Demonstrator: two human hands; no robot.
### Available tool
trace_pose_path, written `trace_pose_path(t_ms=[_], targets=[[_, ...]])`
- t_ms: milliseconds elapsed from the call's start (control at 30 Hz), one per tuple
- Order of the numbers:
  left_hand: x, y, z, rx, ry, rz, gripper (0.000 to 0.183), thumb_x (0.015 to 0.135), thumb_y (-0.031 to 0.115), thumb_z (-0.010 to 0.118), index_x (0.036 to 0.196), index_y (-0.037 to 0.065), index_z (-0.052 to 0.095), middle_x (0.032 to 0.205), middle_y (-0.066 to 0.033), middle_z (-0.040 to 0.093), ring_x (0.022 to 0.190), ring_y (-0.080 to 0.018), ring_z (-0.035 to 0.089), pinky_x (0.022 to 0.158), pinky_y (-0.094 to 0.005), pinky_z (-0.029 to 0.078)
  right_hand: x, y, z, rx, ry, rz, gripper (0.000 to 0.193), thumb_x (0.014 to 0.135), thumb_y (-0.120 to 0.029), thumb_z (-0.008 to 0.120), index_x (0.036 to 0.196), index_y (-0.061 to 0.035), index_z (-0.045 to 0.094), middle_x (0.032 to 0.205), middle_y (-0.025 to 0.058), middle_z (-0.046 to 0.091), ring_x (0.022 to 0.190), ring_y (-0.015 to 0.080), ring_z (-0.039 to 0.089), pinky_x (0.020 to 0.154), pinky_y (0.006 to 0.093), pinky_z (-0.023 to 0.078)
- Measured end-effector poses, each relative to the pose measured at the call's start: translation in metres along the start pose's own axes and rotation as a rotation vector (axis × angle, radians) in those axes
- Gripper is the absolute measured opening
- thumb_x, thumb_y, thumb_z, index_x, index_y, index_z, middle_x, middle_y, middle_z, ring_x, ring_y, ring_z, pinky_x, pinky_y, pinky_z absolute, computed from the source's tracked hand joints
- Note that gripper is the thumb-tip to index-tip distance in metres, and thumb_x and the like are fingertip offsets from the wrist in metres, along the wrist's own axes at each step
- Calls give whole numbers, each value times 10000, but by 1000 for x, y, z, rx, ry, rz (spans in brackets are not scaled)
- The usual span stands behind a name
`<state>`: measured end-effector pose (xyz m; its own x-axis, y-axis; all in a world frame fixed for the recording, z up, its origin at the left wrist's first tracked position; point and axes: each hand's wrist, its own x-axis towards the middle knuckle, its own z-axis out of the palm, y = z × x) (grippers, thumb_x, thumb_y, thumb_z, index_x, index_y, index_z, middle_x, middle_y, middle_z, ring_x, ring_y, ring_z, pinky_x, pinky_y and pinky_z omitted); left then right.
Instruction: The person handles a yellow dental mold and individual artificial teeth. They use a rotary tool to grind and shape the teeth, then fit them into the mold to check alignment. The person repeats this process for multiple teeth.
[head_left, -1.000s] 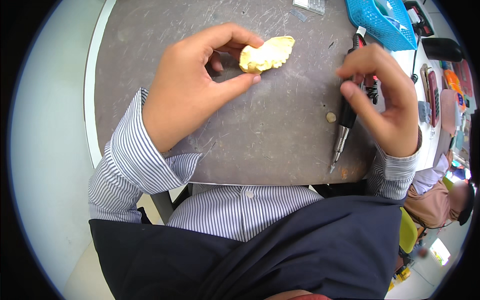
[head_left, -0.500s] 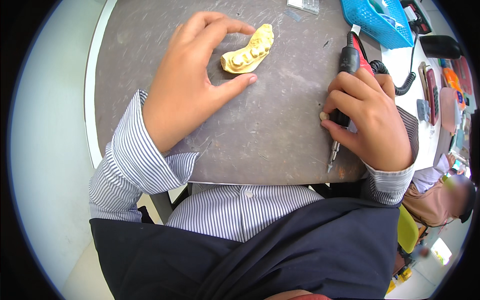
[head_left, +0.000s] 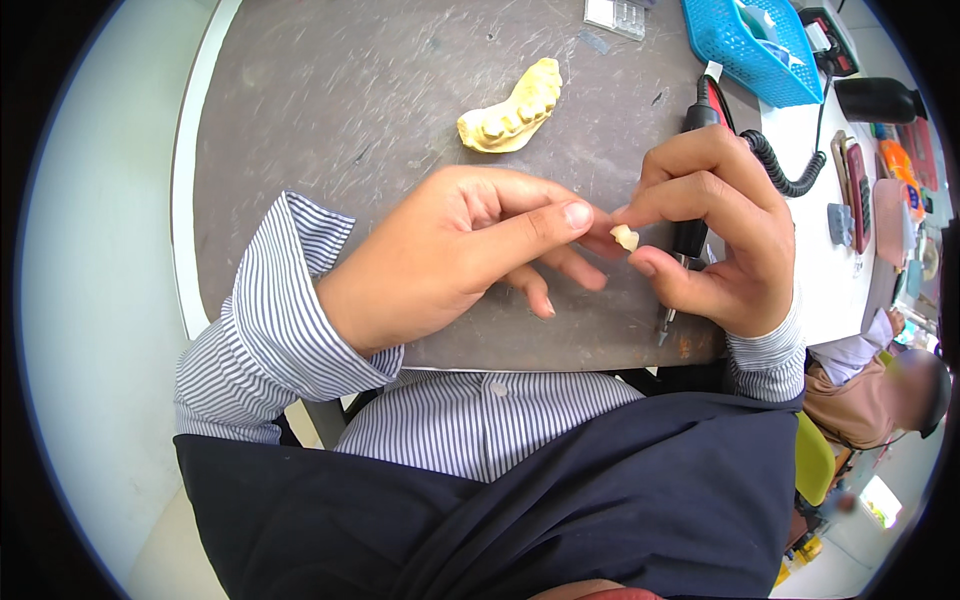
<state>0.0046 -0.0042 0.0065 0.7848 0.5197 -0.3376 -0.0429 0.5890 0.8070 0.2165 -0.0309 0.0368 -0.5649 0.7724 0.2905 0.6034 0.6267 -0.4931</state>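
A small cream-coloured dental crown (head_left: 625, 238) is pinched between the thumb and index finger of my right hand (head_left: 725, 225). My left hand (head_left: 470, 250) reaches in from the left, its fingertips beside the crown. Its thumb lies along the index finger, and the other fingers are spread below; whether a fingertip touches the crown, I cannot tell. Beyond my left hand, a yellow plaster dental model (head_left: 512, 112) with a curved row of teeth rests on the desk. Partly hidden under my right hand lies a black rotary handpiece (head_left: 700, 118), its thin metal tip pointing toward me.
The grey, scratched desk (head_left: 330, 130) ends just before my body. A blue perforated basket (head_left: 735, 60) stands at the far right, with a coiled black cord (head_left: 800, 185) nearer. At the far edge sits a clear plastic case (head_left: 615, 18). Another person (head_left: 870, 390) sits on the right.
My left hand has moved from around the dental model to the crown at my right hand. My right hand has shifted slightly left and turned, showing more of the crown.
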Motion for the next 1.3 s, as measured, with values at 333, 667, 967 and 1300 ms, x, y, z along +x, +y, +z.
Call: trace_pose_path(t_ms=[333, 667, 967, 1300], targets=[[-4, -3, 0, -91, -105, -38, 261, 899, 184, 488, 1032, -35, 536, 997, -128, 587, 854, -171, 616, 620, -229, 504, 0, -4, 9, 134, 27, -4, 236, 613, -54, 690, 834, -14, 618, 832, 93, 513, 691, 161, 518, 600, 243, 414], [-4, -3, -3, 366, 92, 441, 249, 775, -39, 608, 1013, -20, 536, 987, -121, 591, 901, -173, 605, 749, -258, 508, -1, 2, 10, 254, 102, 20, 374, 658, -37, 664, 1001, 41, 534, 901, 118, 504, 798, 166, 488, 677, 259, 410], [-4, 1, -4, 499, 172, 521, 274, 747, -59, 630, 1010, -22, 561, 938, -110, 607, 840, -148, 615, 738, -242, 503, -1, 5, 15, 278, 111, 48, 358, 683, -19, 646, 1012, 57, 527, 882, 125, 517, 768, 166, 484, 674, 257, 405], [-7, -1, -4, 429, 134, 462, 265, 728, -72, 646, 978, -22, 573, 882, -83, 608, 797, -116, 599, 733, -232, 488, -4, 3, 17, 276, 145, -41, 360, 644, 20, 679, 980, 37, 550, 863, 131, 526, 713, 172, 508, 631, 264, 412]])
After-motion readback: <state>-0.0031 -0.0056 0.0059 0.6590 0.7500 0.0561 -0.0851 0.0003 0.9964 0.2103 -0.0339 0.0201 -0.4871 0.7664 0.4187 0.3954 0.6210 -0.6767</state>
